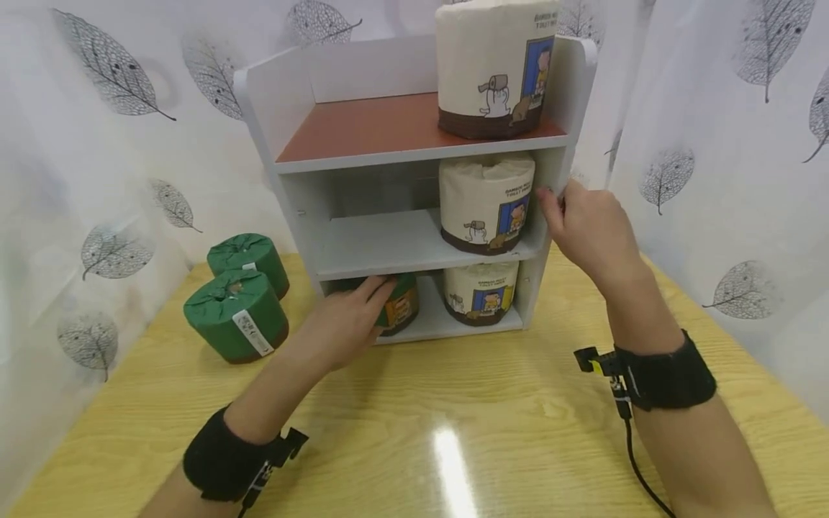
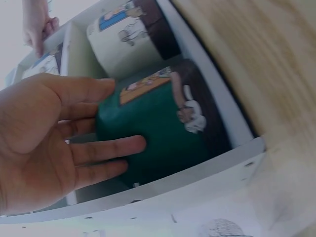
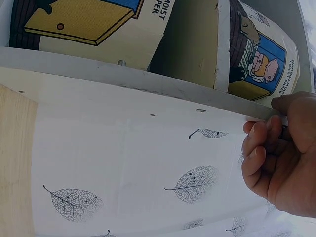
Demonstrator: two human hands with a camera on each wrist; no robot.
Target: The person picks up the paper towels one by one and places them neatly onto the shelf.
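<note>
A green-wrapped roll of toilet paper with an orange label and brown base stands in the bottom compartment of a small white three-tier wooden shelf unit, on its left side. The left hand lies against the roll's outer face, its fingers straight and slightly spread over the green wrapper, pressing rather than curling round it. Just beside the roll, to its right in the same compartment, stands a cream-wrapped roll with a cartoon picture. The right hand holds the front edge of the shelf unit's right side panel at the height of the middle tier, its fingers curled together with the thumb on the edge. A second cream roll stands on the middle tier and a third on the brown top board. Two more green-wrapped rolls stand on the yellow wooden table left of the unit, touching each other. White curtains printed with grey leaves hang behind.
</note>
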